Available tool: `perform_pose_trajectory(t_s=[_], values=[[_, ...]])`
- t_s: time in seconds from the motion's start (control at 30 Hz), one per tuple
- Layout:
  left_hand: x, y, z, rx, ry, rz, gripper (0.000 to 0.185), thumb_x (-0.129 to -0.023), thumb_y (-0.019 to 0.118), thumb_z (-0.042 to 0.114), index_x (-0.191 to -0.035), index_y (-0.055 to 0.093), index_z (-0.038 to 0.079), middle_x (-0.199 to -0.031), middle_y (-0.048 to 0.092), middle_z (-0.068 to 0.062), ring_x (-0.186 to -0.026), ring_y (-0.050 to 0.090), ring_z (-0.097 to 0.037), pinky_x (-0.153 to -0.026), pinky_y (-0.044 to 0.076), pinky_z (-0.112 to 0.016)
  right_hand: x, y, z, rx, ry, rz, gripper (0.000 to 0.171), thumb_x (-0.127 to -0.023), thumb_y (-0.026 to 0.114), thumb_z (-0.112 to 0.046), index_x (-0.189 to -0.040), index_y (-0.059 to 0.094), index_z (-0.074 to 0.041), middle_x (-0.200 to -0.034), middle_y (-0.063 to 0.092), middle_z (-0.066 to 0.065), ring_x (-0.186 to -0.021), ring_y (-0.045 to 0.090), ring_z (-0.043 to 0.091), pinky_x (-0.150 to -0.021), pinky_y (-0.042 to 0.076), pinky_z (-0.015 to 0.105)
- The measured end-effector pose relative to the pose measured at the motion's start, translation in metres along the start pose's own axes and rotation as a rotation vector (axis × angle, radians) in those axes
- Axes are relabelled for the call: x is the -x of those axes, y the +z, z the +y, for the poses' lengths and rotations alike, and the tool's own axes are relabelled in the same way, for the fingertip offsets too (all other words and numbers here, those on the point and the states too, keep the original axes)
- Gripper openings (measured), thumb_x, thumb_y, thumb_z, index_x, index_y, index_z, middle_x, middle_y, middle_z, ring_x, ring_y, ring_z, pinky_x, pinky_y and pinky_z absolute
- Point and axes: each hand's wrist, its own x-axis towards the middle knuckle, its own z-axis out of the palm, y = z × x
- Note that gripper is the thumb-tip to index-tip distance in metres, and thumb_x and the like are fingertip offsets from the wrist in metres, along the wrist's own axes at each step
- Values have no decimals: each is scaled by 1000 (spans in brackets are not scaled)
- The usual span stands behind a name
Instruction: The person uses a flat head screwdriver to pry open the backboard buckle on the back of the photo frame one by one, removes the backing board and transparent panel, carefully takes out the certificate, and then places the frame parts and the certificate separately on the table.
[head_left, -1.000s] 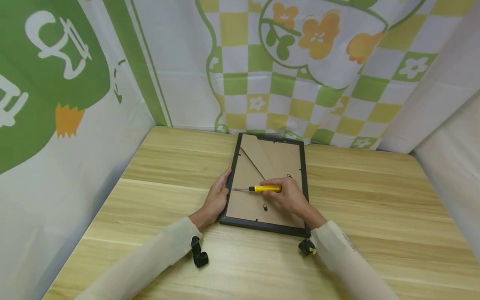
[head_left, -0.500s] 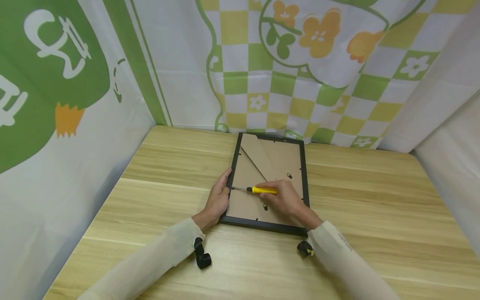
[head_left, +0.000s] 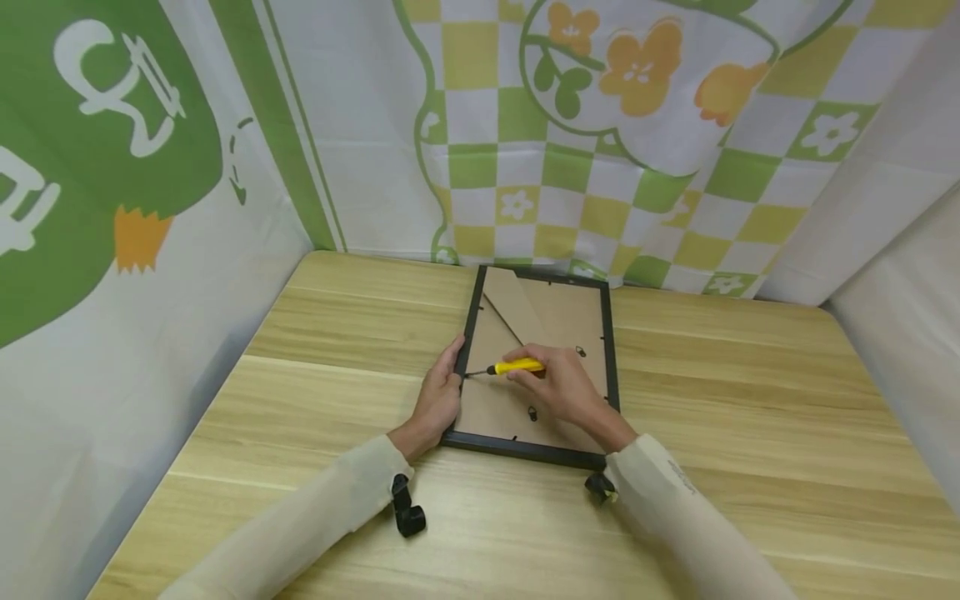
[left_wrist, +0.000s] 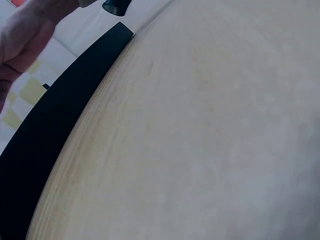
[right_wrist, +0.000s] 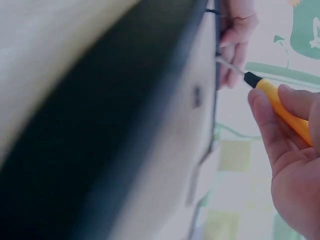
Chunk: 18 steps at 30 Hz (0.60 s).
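A picture frame [head_left: 525, 448] lies face down on the table, its black rim around a brown backing board [head_left: 491, 408]. My left hand [head_left: 433, 402] holds the left side of the rim, fingers stretched along the outside and thumb at the edge. In my right hand [head_left: 568, 387], thumb and fingers pinch the yellow handle of a screwdriver [right_wrist: 285, 107]. Its thin shaft points left, and the tip meets the inner left edge of the rim beside my left thumb. The left wrist view shows the frame's dark side and part of the right hand; the left hand is out of it.
A cardboard stand leg [head_left: 517, 304] lies flat on the backing. Two small hangers, one of them the lower hanger [head_left: 532, 413], and several dark tabs sit on the back. Beyond the wooden table [head_left: 360, 333] hangs a checkered curtain [head_left: 555, 167].
My right hand has shifted slightly left and away from me with the screwdriver, whose handle now slants more. The tip stays near the left rim. My left hand and the frame have barely moved.
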Motion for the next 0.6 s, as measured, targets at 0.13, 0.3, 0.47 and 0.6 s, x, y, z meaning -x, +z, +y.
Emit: perform_pose_trajectory(t_s=[0.13, 0.3, 0.47, 0.6], values=[[9, 1, 21, -3, -14, -10, 60, -98, 25, -8, -157, 20, 5, -166, 14, -10, -154, 10, -25, -126, 10, -45, -10, -3, -20, 63, -49, -25, 18, -92, 69, -15, -109, 72, -9, -104, 75, 8, -81, 70, 14, -68, 59, 22], [13, -1, 31, -6, -32, -21, 59, -99, 24, -8, -156, 18, 2, -165, 14, -13, -153, 11, -27, -126, 12, -45, -22, -6, -46, 137, -82, -85, 16, -93, 68, -12, -107, 72, -6, -101, 75, 9, -82, 70, 17, -71, 59, 27], [3, -1, 11, 26, -30, -23, 58, -100, 24, -7, -157, 18, 6, -165, 18, -11, -153, 14, -24, -126, 13, -44, -31, -4, -66, 193, -104, -131, 17, -93, 66, -9, -108, 71, -4, -104, 74, 11, -86, 71, 20, -72, 60, 28], [-2, 1, -2, 19, -14, -1, 59, -101, 25, -5, -157, 21, 12, -164, 22, -6, -152, 16, -20, -126, 14, -41, -33, -4, -72, 220, -118, -152, 16, -94, 65, -8, -109, 71, -4, -107, 74, 12, -92, 72, 23, -74, 60, 30]])
